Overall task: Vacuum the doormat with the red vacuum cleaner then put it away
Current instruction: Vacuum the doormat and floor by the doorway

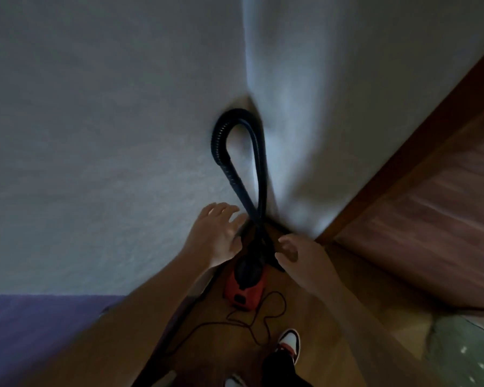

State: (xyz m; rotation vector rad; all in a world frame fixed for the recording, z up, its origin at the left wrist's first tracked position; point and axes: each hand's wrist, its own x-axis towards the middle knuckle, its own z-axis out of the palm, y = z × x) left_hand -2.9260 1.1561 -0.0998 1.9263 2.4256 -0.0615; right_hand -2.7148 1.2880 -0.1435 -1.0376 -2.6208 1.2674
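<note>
Flanking hose (236,152) in wall corner, left hand (218,233), right hand (296,255)

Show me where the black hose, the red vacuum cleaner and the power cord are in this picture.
black hose (221,129): head view, upper left bend of the loop.
red vacuum cleaner (245,294): head view, red body on the floor.
power cord (266,321): head view, loose curl beside the body.

Two pale textured walls (109,135) meet in a dim corner. A dark wooden door (430,213) stands right, above a brown wooden floor (355,317); purple surface (34,336) lower left.
</note>
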